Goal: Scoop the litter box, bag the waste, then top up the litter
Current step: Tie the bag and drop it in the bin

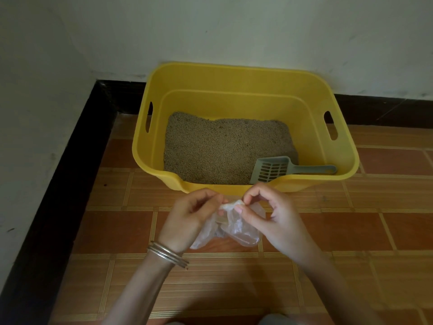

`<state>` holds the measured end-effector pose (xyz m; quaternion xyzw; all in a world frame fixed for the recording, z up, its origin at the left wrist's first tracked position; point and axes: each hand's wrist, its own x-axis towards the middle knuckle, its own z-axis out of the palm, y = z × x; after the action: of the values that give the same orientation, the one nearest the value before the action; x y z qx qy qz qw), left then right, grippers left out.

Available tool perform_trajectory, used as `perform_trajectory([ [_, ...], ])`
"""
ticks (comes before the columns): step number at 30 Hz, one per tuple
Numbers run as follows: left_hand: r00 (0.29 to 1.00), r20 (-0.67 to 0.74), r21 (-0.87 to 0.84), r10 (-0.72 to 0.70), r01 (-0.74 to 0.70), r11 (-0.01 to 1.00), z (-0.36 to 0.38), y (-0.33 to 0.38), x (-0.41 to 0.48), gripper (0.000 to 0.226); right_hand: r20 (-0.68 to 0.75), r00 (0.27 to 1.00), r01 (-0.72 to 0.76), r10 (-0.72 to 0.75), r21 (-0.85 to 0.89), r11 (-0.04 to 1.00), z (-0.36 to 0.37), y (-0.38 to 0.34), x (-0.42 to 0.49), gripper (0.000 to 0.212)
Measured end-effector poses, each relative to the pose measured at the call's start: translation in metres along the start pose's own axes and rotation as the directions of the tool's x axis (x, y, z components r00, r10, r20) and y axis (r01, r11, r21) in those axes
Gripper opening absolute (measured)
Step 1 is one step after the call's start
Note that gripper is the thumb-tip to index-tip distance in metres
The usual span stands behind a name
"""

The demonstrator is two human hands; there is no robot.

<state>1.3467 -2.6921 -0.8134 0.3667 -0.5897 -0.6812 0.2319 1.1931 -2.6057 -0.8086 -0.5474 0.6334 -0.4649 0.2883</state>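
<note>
A yellow plastic litter box (pixel 346 158) stands on the tiled floor against the wall, its bottom covered with grey-brown litter (pixel 220 148). A grey slotted scoop (pixel 271 168) lies inside at the front right, its handle pointing right along the rim. In front of the box, both hands hold a small clear plastic bag (pixel 243 231) above the floor. My left hand (pixel 187 219) and my right hand (pixel 274 214) pinch its gathered top between fingertips. Something small and tan shows inside the bag.
A white wall rises behind the box and on the left, with a black skirting strip (pixel 70 184) along the floor. Orange-brown tiles (pixel 375 231) spread to the right and in front. Metal bangles (pixel 167 253) ring the left wrist.
</note>
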Motion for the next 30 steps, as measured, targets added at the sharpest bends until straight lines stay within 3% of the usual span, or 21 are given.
perform_trajectory([
  [2, 0.999, 0.017, -0.029, -0.037, 0.037, 0.999, 0.003, 0.004, -0.001, 0.006, -0.023, 1.000, -0.014, 0.014, 0.010, 1.000, 0.001, 0.000, -0.002, 0.016],
  [4, 0.998, 0.024, -0.074, -0.060, 0.062, 0.995, 0.001, 0.007, -0.003, 0.016, -0.049, 0.998, -0.043, 0.044, 0.031, 0.999, 0.000, -0.001, -0.004, 0.014],
  [9, 0.976, -0.078, -0.266, -0.205, 0.178, 0.948, 0.000, 0.015, -0.007, 0.012, -0.107, 0.994, -0.027, 0.022, -0.046, 0.999, 0.002, -0.005, -0.006, 0.015],
  [13, 0.920, -0.030, -0.590, -0.391, 0.300, 0.750, 0.006, 0.017, -0.011, 0.013, -0.120, 0.992, -0.028, 0.029, 0.004, 1.000, 0.009, -0.008, -0.009, 0.015],
  [17, 0.875, 0.046, -0.718, -0.483, 0.365, 0.592, 0.003, 0.013, -0.014, 0.016, -0.156, 0.973, -0.124, 0.169, 0.263, 0.957, 0.017, -0.009, -0.017, 0.015],
  [19, 0.864, 0.020, -0.743, -0.504, 0.350, 0.571, -0.003, 0.008, -0.016, 0.015, -0.184, 0.946, -0.190, 0.268, 0.356, 0.915, 0.018, -0.005, -0.022, 0.013],
  [24, 0.849, -0.141, -0.732, -0.510, 0.257, 0.631, -0.020, -0.013, -0.016, 0.015, -0.261, 0.853, -0.288, 0.452, 0.486, 0.825, 0.017, 0.011, -0.028, 0.008],
  [30, 0.698, -0.227, -0.850, -0.679, 0.199, 0.488, -0.060, -0.054, -0.014, 0.020, -0.330, 0.653, -0.450, 0.682, 0.555, 0.700, 0.003, 0.050, -0.037, 0.011],
])
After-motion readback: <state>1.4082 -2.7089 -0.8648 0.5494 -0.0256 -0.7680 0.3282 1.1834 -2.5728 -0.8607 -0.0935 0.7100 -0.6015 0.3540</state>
